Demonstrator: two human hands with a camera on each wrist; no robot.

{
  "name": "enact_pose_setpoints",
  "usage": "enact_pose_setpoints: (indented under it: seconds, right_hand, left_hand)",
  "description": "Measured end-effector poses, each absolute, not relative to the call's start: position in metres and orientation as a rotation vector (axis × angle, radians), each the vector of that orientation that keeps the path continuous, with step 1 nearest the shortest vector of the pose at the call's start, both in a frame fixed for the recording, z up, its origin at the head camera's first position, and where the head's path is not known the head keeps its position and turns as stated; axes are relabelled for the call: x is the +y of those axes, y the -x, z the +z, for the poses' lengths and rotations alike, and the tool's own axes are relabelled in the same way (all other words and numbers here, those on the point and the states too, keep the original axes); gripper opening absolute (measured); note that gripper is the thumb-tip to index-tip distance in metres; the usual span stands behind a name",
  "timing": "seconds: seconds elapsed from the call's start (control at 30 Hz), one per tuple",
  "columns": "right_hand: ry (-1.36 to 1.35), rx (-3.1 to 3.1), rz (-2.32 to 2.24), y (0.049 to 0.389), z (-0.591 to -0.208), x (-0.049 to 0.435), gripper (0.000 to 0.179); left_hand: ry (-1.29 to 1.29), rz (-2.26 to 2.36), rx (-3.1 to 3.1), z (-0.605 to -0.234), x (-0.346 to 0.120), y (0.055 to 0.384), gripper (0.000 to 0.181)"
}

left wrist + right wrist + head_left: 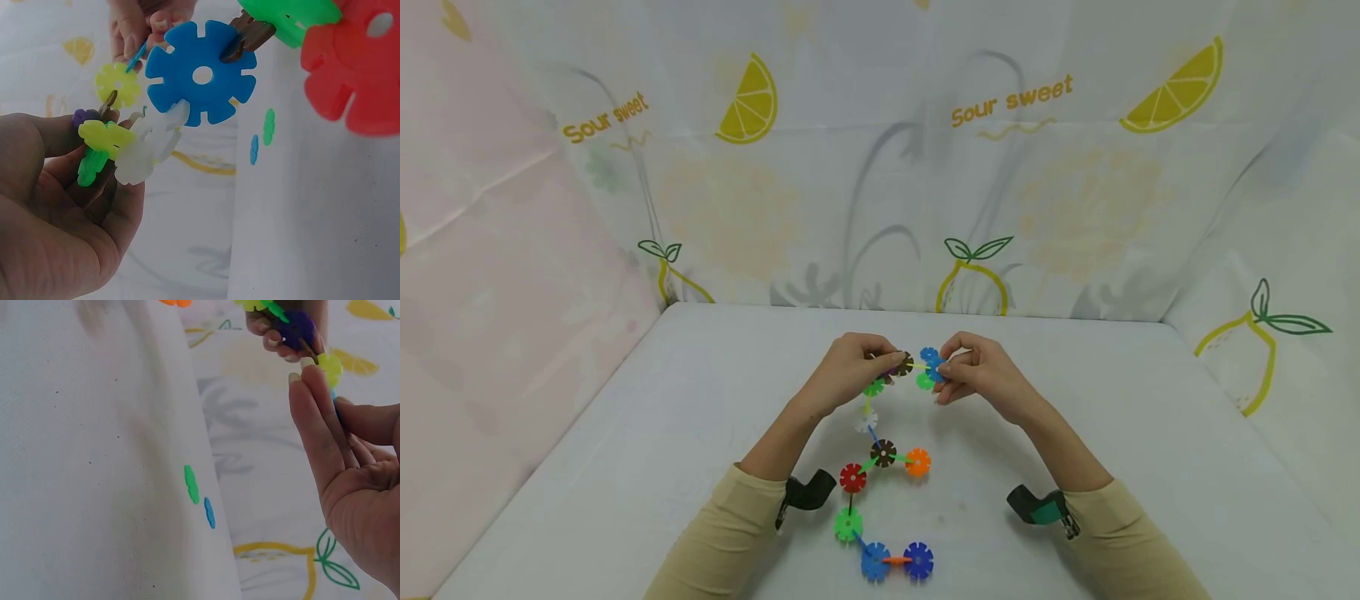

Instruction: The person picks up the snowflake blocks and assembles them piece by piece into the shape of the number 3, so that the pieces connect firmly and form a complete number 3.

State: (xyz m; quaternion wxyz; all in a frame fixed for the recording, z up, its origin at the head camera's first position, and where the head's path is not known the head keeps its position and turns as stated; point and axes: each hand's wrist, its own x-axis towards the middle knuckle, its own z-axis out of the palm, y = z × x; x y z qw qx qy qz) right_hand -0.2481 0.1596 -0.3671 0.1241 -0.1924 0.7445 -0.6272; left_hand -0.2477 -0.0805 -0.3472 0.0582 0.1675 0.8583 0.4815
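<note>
My left hand point(856, 372) grips the top end of a chain of slotted plastic snowflake discs, around a purple disc point(296, 330) and a brown disc point(905, 364). A yellow disc point(117, 86) joins onto the brown one, between the two hands. My right hand point(983, 377) pinches a blue disc point(936, 370) that touches the yellow disc's edge; fingers partly hide that contact. Below the left hand, the chain runs toward me through green, white, brown, red and blue discs, with an orange disc point(917, 462) branching off to the right.
Beyond the right fingers, a loose green disc point(191, 484) and a loose blue disc point(210, 513) lie on the white table point(700, 400). The chain's near end carries a dark blue disc point(918, 561). Lemon-printed cloth point(850, 167) walls the back and sides.
</note>
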Motion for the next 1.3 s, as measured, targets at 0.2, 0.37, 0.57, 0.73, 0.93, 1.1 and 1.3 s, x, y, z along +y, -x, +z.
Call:
enact_pose_setpoints:
  seconds: [0.2, 0.37, 0.57, 0.73, 0.93, 1.1, 1.3]
  right_hand:
    - [0.562, 2.207, -1.877, 0.246, -0.367, 0.156, 0.015]
    - [0.560, 2.203, -1.928, 0.244, -0.366, 0.154, 0.015]
    - [0.553, 2.197, -1.962, 0.242, -0.366, 0.153, 0.013]
    - [0.558, 2.229, -1.976, 0.241, -0.365, 0.149, 0.013]
    - [0.535, 2.270, -1.970, 0.240, -0.364, 0.145, 0.013]
    - [0.547, 2.310, -1.961, 0.240, -0.363, 0.145, 0.015]
    - [0.558, 2.346, -1.938, 0.240, -0.362, 0.148, 0.020]
  left_hand:
    - [-0.479, 1.537, 2.564, -0.347, -0.079, 0.247, 0.020]
    - [-0.466, 1.608, 2.530, -0.347, -0.077, 0.247, 0.020]
    - [-0.456, 1.660, 2.502, -0.350, -0.075, 0.248, 0.020]
    - [-0.439, 1.678, 2.514, -0.351, -0.073, 0.247, 0.019]
    - [-0.407, 1.657, 2.569, -0.350, -0.072, 0.246, 0.018]
    - [-0.433, 1.657, 2.532, -0.349, -0.074, 0.247, 0.018]
    - [-0.476, 1.629, 2.445, -0.352, -0.074, 0.246, 0.019]
